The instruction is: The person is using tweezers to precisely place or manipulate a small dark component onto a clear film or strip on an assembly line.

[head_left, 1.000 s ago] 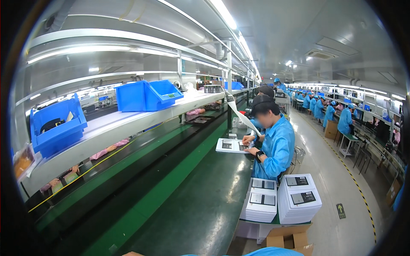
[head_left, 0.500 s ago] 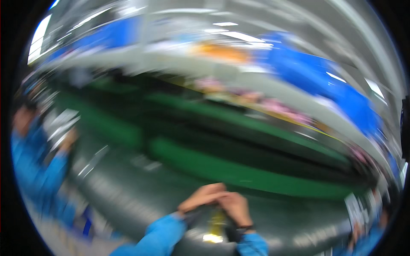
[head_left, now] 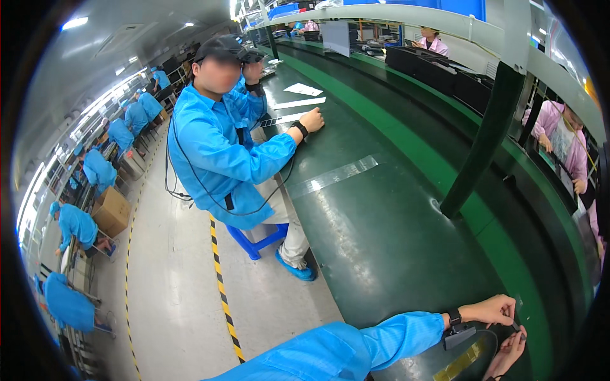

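At the lower right, my left hand (head_left: 492,311) reaches in over the green-topped table (head_left: 406,254), its thumb and fingers pinched together. Just below it is my right hand (head_left: 507,354), partly cut off by the arm's angle, fingers also bent into a pinch. A small dark piece (head_left: 516,327) shows between the two hands, too small to name. On my left wrist sits a black band with a dark box (head_left: 459,338), and a thin cable runs from it. A strip of yellowish tape (head_left: 459,365) lies on the tabletop beside my hands.
A co-worker in blue (head_left: 222,146) sits at the table to the left, one hand on its surface near white sheets (head_left: 304,89). Clear tape (head_left: 340,174) crosses the tabletop. A dark green post (head_left: 480,152) rises at the right. Black-and-yellow floor tape (head_left: 222,298) runs alongside.
My view has swung to the left, so the seated co-worker and the aisle now show. My hands now appear at the lower right, still close together.
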Motion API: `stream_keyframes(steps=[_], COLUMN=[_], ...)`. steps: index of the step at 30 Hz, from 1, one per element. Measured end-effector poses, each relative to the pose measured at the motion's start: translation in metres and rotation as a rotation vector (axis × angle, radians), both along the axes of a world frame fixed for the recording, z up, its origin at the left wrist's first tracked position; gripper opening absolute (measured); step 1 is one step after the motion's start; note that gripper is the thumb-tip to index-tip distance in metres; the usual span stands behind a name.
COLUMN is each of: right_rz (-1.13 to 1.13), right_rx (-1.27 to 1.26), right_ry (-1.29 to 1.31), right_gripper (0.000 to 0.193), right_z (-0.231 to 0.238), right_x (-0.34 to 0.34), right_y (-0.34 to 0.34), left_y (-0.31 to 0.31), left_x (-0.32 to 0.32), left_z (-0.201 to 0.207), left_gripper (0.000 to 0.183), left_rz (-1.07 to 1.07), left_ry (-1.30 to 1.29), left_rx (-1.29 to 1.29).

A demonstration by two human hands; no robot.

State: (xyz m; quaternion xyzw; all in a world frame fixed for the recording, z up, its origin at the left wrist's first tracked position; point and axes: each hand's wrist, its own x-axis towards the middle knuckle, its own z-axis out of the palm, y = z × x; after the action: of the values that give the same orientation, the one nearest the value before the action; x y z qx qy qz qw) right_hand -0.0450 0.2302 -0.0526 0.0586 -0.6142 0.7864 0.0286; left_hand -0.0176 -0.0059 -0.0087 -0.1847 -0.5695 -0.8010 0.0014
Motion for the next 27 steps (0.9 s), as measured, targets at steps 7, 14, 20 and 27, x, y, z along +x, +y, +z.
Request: stream_keyframes(steps=[7, 14, 20, 27], right_rz=[0.103, 0.080, 0.029, 0.019], right_rx=[0.060, 0.193, 0.244, 0.240], right_ry=[0.020, 0.026, -0.025, 0.023], right_gripper=[0.029, 0.025, 0.022, 0.019], right_z=[0.006, -0.009, -0.003, 0.005], right_x=[0.004, 0.000, 0.004, 0.011], right_y=[-0.014, -0.016, -0.025, -0.041], left_y=[-0.010, -0.007, -0.002, -0.006], left_x=[-0.001, -0.001, 0.000, 0.003], left_z=[0.005, -0.001, -0.006, 0.000], left_gripper=[0.020, 0.022, 0.027, 0.026], left_rz=[-0.113, -0.067, 0.077, 0.083], left_ry=[-0.058, 0.011, 0.187, 0.165], left_rx=[-0.114, -0.144, -0.270, -0.299])
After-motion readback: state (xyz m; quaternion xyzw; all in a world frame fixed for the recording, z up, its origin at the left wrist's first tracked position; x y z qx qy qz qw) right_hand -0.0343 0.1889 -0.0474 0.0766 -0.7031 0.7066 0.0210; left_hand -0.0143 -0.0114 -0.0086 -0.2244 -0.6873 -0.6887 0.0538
